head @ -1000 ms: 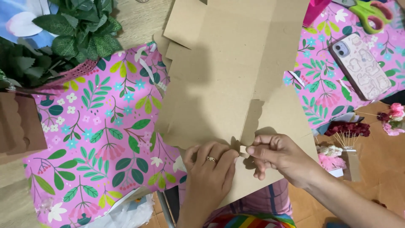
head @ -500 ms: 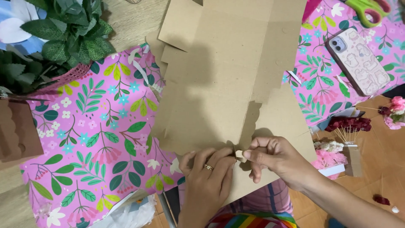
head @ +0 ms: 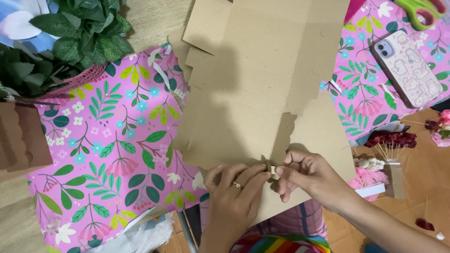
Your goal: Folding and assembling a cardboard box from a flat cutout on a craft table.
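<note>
- Flat brown cardboard cutout [head: 262, 89] is lying across the pink floral paper [head: 103, 154] on the worktop, near edge overhanging toward the person so both hands are reaching it easily.
- Left hand [head: 234, 189] is pressing flat, fingers together, grip pinning the card's near edge steady.
- Right hand [head: 304, 175] is pinching a small tab [head: 268, 165] at the notch, thumb and fingers pressed together on it.
- Phone [head: 408, 65], scissors [head: 419, 9], leafy plant [head: 70, 37] are sitting well apart, out of the way.

Scissors [head: 419, 9] cut off by top edge, handles only. Cardboard [head: 262, 93] runs past top edge too. Left hand [head: 234, 192] covers cardboard's near edge; tab betw. fingers too small to tell.
</note>
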